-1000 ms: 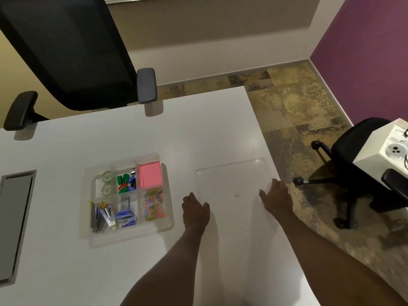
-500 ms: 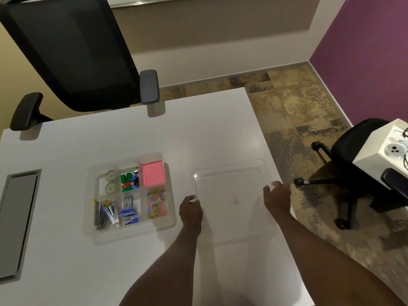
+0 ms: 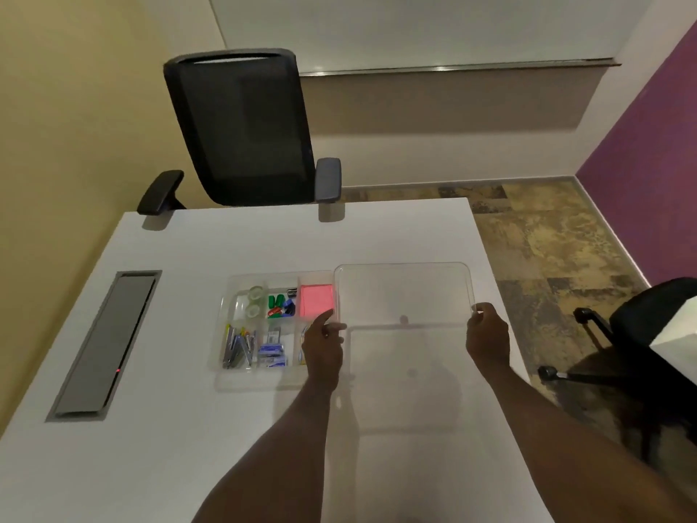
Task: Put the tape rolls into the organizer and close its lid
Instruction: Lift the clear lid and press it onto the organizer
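both hands, left [image 3: 323,347] and right [image 3: 487,335], grip the clear lid [image 3: 403,294] raised just right of the open organizer [image 3: 241,379]; tape rolls [image 3: 255,300] sit inside.

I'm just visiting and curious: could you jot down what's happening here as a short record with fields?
Lid: clear lid, lifted off the table, right of the organizer
Left hand: grips lid's left edge
Right hand: grips lid's right corner
Tape rolls: in back-left compartment
Organizer: open, not yet covered
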Demonstrator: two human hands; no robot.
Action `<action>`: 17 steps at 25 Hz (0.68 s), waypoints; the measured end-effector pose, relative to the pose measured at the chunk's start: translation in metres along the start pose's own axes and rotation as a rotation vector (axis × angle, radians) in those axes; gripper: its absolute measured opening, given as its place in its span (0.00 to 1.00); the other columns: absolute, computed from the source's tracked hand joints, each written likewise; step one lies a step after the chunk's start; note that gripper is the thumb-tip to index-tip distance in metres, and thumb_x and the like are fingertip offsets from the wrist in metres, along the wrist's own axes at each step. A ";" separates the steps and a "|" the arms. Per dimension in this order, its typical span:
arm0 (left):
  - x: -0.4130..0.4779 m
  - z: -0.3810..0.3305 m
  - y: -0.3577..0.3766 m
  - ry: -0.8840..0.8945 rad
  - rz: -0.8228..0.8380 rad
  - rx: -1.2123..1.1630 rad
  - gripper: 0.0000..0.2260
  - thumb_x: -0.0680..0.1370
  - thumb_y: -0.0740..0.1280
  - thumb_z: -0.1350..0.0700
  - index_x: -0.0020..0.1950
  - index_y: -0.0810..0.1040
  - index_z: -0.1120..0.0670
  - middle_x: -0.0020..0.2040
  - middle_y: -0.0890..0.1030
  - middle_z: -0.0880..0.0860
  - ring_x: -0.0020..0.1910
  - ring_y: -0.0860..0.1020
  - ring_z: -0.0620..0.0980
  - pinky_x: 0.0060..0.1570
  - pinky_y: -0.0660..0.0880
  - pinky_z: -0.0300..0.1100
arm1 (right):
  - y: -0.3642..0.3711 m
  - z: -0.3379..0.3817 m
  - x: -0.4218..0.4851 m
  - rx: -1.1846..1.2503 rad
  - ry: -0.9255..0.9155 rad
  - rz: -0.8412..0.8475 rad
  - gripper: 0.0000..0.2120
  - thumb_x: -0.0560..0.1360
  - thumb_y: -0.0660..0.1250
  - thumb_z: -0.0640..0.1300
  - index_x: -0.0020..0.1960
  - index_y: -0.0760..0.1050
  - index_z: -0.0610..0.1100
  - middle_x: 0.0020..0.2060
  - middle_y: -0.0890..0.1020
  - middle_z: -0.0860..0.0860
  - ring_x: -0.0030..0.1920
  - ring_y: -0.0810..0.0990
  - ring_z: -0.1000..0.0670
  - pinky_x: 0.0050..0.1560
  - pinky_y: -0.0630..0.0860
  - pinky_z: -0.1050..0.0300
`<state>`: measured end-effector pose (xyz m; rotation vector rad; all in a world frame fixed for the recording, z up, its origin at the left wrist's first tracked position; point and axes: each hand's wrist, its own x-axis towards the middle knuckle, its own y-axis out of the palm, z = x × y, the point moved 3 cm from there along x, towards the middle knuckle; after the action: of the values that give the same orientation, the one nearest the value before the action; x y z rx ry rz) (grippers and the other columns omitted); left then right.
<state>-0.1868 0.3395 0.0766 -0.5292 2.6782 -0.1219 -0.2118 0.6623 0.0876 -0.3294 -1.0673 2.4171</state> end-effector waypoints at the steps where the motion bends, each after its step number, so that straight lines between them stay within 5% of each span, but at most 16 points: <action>1: 0.002 -0.007 -0.014 0.012 -0.023 0.018 0.17 0.82 0.61 0.69 0.65 0.82 0.55 0.50 0.88 0.53 0.47 0.84 0.52 0.50 0.82 0.47 | 0.004 0.012 0.000 0.017 -0.044 0.015 0.10 0.81 0.59 0.38 0.57 0.77 0.41 0.47 0.85 0.40 0.50 0.82 0.36 0.48 0.76 0.50; 6: 0.018 -0.045 -0.097 0.126 -0.117 -0.033 0.09 0.79 0.73 0.60 0.45 0.87 0.46 0.43 0.88 0.47 0.43 0.83 0.40 0.53 0.79 0.44 | 0.031 0.088 -0.018 0.230 -0.123 0.066 0.10 0.80 0.58 0.37 0.51 0.78 0.41 0.41 0.85 0.44 0.45 0.83 0.41 0.44 0.73 0.56; 8: 0.030 -0.065 -0.133 0.162 -0.161 -0.024 0.04 0.79 0.75 0.58 0.49 0.90 0.50 0.42 0.88 0.46 0.40 0.83 0.36 0.51 0.77 0.40 | 0.038 0.125 -0.027 0.308 -0.170 0.052 0.10 0.80 0.59 0.37 0.50 0.79 0.41 0.41 0.86 0.46 0.45 0.84 0.45 0.41 0.74 0.63; 10: 0.047 -0.083 -0.164 0.166 -0.178 -0.036 0.07 0.79 0.74 0.56 0.54 0.89 0.55 0.42 0.88 0.53 0.39 0.83 0.44 0.49 0.78 0.41 | 0.041 0.163 -0.035 0.360 -0.256 0.039 0.09 0.81 0.62 0.37 0.52 0.81 0.40 0.42 0.87 0.46 0.45 0.84 0.48 0.44 0.74 0.72; 13: 0.070 -0.103 -0.205 0.159 -0.147 -0.118 0.07 0.80 0.72 0.56 0.55 0.89 0.54 0.42 0.88 0.56 0.40 0.83 0.50 0.42 0.77 0.44 | 0.048 0.208 -0.044 0.529 -0.307 0.105 0.09 0.81 0.64 0.38 0.55 0.82 0.38 0.45 0.87 0.44 0.45 0.86 0.48 0.45 0.82 0.61; 17: 0.084 -0.117 -0.240 0.044 -0.111 -0.240 0.10 0.79 0.66 0.56 0.51 0.88 0.56 0.43 0.88 0.54 0.42 0.82 0.50 0.46 0.75 0.46 | 0.064 0.238 -0.051 0.715 -0.217 0.243 0.10 0.80 0.65 0.36 0.56 0.83 0.37 0.48 0.87 0.44 0.45 0.87 0.45 0.48 0.83 0.55</action>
<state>-0.2228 0.0862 0.1908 -0.7579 2.7223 0.1600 -0.2828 0.4489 0.2001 0.0545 -0.1861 2.9042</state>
